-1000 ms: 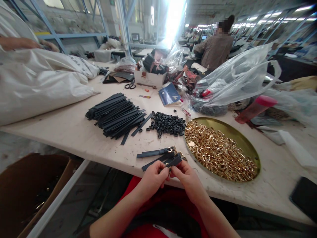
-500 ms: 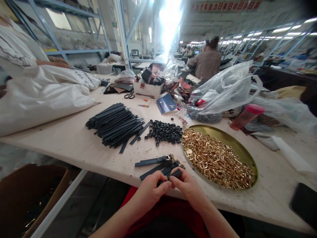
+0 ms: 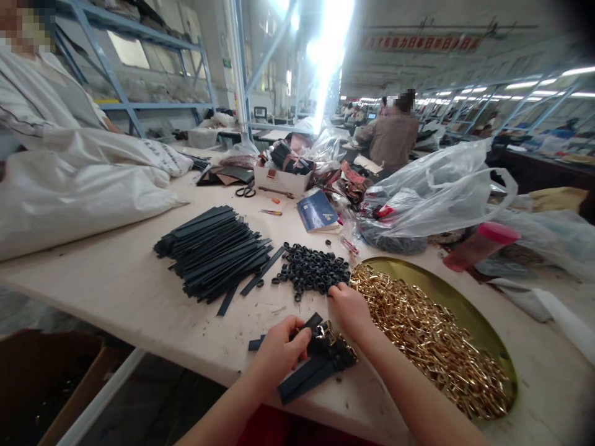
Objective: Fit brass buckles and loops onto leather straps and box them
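When reading from the near table edge, locate the left hand low over the pale wooden tabletop. Note fingers closed, thumb and forefinger pinching a short flat black leather strap near its far end. Find that strap lying across the tabletop under the hand, touching a small heap of black straps fitted with gold buckles just to the right. Locate the right hand beyond that heap, palm down, with knuckles bent. Cannot tell whether its fingers grip anything, as the fingertips are hidden behind the back of the hand. Place those fingertips at the near right edge of a loose pile of small black loop rings, just beside the rim of a round gold metal tray. Note the tray heaped with small gold metal buckles. Left of the rings, find a fanned stack of long black leather strips. Farther back, identify a blue booklet, black-handled scissors, a clear plastic bag and a red-capped bottle lying on its side. At far left, note a large white sack resting on the table.
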### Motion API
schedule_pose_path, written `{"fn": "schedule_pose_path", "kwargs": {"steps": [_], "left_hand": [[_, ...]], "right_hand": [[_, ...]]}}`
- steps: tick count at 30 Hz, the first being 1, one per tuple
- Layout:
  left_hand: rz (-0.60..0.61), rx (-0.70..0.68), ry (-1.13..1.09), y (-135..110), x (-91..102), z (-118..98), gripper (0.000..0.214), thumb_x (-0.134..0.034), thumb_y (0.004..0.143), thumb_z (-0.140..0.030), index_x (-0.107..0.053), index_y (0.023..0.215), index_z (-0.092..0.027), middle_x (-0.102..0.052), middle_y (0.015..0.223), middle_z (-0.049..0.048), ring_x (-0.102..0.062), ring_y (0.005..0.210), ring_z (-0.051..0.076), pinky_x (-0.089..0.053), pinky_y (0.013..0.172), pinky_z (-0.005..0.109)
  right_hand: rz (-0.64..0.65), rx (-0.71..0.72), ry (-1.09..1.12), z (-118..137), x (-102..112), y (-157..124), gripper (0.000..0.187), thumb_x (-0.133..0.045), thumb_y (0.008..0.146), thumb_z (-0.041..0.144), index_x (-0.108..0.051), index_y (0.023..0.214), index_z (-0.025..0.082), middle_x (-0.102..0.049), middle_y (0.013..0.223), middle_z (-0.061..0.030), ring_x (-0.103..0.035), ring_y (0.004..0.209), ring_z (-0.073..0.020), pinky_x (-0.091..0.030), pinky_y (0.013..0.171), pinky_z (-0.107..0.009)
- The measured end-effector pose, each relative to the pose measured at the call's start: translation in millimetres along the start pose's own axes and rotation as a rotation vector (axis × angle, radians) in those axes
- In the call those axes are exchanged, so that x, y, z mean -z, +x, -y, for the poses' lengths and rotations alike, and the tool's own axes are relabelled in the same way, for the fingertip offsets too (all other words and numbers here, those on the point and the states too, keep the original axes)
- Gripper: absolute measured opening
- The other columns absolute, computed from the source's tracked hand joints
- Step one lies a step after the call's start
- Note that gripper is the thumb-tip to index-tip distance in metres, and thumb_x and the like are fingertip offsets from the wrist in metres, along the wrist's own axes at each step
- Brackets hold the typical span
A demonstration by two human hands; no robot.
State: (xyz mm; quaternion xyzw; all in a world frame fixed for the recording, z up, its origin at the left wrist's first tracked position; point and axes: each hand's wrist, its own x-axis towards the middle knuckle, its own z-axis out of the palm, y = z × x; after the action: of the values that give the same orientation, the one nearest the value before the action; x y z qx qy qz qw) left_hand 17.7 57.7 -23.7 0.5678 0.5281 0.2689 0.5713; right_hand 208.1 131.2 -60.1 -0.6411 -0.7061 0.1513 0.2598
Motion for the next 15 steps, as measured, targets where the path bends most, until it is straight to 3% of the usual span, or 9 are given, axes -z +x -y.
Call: {"fn": "schedule_pose_path", "kwargs": {"steps": [2, 4, 8, 10, 13, 15], "left_hand": [[-0.035, 0.007, 0.019, 2, 3.0, 0, 0.022, -0.042, 0.079, -0.038, -0.049, 0.076, -0.017, -0.048, 0.05, -0.0059, -0.036, 0.037, 0.007, -0.028, 0.039, 0.019], [-0.1, -0.025, 0.043, 2, 3.7, -2, 0.024, -0.042, 0.08, -0.039, -0.05, 0.075, -0.017, -0.048, 0.05, -0.0056, -0.038, 0.039, 0.007, -0.029, 0.042, 0.019], [-0.159, -0.11, 0.031, -1, -3.8, -10, 0.025, -0.043, 0.08, -0.041, -0.052, 0.077, -0.018, -0.048, 0.051, -0.0053, -0.042, 0.045, 0.009, -0.032, 0.048, 0.02], [-0.143, -0.122, 0.047, -4, -9.9, -13, 0.024, -0.043, 0.08, -0.039, -0.053, 0.076, -0.018, -0.048, 0.051, -0.0052, -0.043, 0.048, 0.01, -0.032, 0.048, 0.021], [-0.117, -0.111, 0.108, -15, -16.5, -14, 0.021, -0.044, 0.079, -0.033, -0.053, 0.071, -0.017, -0.048, 0.05, -0.0044, -0.044, 0.049, 0.01, -0.033, 0.049, 0.021], [-0.093, -0.083, 0.155, -24, -17.4, -16, 0.018, -0.045, 0.078, -0.029, -0.055, 0.069, -0.017, -0.048, 0.05, -0.0037, -0.044, 0.048, 0.01, -0.032, 0.048, 0.022]], "right_hand": [[-0.007, 0.013, 0.012, 4, 0, 1, 0.014, -0.049, 0.073, 0.012, -0.058, 0.062, 0.016, -0.056, 0.075, -0.0073, -0.053, 0.074, -0.0189, -0.037, 0.07, -0.031], [0.029, -0.019, 0.182, 14, 6, -9, 0.01, -0.051, 0.076, 0.02, -0.057, 0.067, 0.017, -0.055, 0.075, -0.0053, -0.053, 0.072, -0.0176, -0.039, 0.068, -0.03], [0.243, -0.307, 1.028, 41, 24, -44, 0.023, -0.059, 0.073, 0.041, -0.053, 0.072, 0.019, -0.052, 0.065, 0.0018, -0.051, 0.061, -0.0123, -0.042, 0.059, -0.026], [0.223, -0.418, 1.273, 52, 28, -59, 0.029, -0.067, 0.065, 0.043, -0.053, 0.068, 0.018, -0.052, 0.062, 0.0036, -0.05, 0.057, -0.0097, -0.042, 0.057, -0.023], [0.148, -0.425, 1.313, 58, 27, -76, 0.029, -0.072, 0.06, 0.041, -0.057, 0.068, 0.018, -0.052, 0.058, 0.0043, -0.049, 0.053, -0.0084, -0.041, 0.053, -0.021], [0.167, -0.4, 1.251, 57, 23, -85, 0.032, -0.075, 0.056, 0.041, -0.061, 0.075, 0.019, -0.056, 0.058, 0.003, -0.051, 0.051, -0.01, -0.041, 0.05, -0.022]]}}
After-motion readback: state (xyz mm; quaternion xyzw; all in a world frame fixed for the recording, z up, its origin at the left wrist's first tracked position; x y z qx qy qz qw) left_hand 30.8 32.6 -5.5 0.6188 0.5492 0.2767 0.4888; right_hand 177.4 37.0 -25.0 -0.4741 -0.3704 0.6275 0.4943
